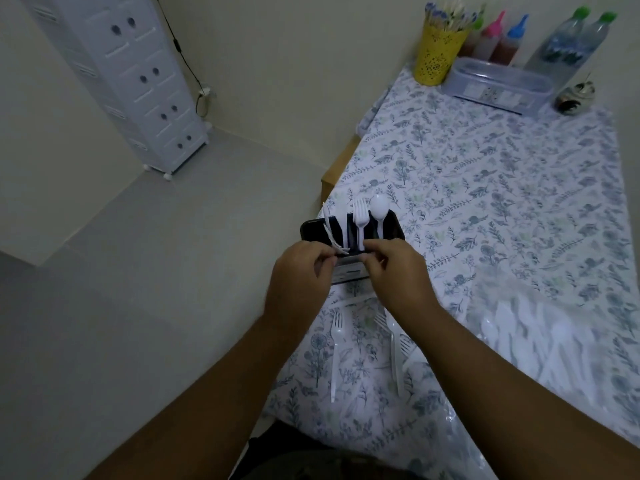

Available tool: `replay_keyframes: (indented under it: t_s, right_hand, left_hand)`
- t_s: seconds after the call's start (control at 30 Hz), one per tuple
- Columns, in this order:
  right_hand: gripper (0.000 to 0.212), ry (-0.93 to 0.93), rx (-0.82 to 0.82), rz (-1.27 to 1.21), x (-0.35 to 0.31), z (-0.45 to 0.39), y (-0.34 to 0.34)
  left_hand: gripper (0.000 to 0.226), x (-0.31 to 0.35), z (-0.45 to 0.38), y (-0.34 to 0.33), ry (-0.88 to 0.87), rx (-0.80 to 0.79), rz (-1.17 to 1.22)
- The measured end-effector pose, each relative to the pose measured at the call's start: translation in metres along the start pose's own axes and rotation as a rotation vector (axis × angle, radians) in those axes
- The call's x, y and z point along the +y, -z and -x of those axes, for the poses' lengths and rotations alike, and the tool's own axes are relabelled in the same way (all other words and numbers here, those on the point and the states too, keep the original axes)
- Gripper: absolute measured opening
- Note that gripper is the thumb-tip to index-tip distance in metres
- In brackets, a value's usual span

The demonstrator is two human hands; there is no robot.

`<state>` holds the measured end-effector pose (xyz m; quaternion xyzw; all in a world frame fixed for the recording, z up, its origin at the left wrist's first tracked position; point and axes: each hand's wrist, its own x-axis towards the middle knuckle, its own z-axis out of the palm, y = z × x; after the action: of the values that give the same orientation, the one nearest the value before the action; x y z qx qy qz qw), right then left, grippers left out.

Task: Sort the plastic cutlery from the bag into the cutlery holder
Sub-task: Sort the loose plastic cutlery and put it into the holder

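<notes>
Both hands (300, 271) at cutlery holder (349, 233)

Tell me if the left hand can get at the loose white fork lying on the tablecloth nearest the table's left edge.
Probably yes: the fork lies uncovered just below the left hand, though its fingers now pinch something white.

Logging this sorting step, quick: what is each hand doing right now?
Left hand: fingers curled, pinching something thin and white at the black cutlery holder; what it is cannot be told.
Right hand: fingers curled at the holder's near edge; any grip cannot be told.
</notes>
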<state>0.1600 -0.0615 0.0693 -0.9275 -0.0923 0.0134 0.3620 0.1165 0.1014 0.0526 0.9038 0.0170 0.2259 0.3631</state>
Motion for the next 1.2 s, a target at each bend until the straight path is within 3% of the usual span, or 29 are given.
replay_keyframes:
  t_s: [0.1,0.2,0.27,0.53,0.67,0.8,0.83,0.97,1.07,1.2]
  right_hand:
    - [0.021,-0.148,-0.04,-0.061,0.018,0.028,-0.001]
    - [0.017,-0.295,-0.161,-0.086,0.045,0.063,-0.009]
    - [0.016,-0.35,-0.242,-0.084,0.058,0.087,-0.014]
    - [0.011,-0.493,-0.4,-0.189,0.079,0.131,-0.024]
    - [0.016,-0.577,-0.337,-0.364,0.079,0.132,-0.015]
    - [0.032,-0.655,-0.323,-0.572,0.079,0.14,-0.003]
    - [0.032,-0.685,-0.298,-0.603,0.079,0.142,0.0]
    - [0.023,-0.834,-0.132,-0.746,0.088,0.151,0.014]
    - [0.033,-0.863,-0.064,-0.758,0.1,0.155,0.023]
    - [0.036,-0.88,-0.103,-0.79,0.106,0.161,0.028]
  left_hand:
    - [0.004,0.001,0.034,-0.006,0.084,-0.075,0.041]
    - [0.013,-0.008,0.074,-0.023,0.41,-0.331,0.016]
    - [0.023,-0.014,0.098,-0.035,0.536,-0.483,-0.044]
    - [0.014,-0.004,0.117,-0.055,0.362,-0.623,-0.221]
    - [0.015,0.014,0.122,-0.051,0.55,-0.502,0.106]
    - [0.013,0.048,0.128,-0.056,0.803,-0.628,0.653]
    - [0.013,0.053,0.13,-0.06,0.76,-0.657,0.638]
    - [0.021,0.054,0.128,-0.079,0.401,-0.593,0.17]
    - [0.042,0.048,0.119,-0.098,0.2,-0.701,0.008]
    - [0.044,0.039,0.123,-0.105,0.152,-0.762,-0.132]
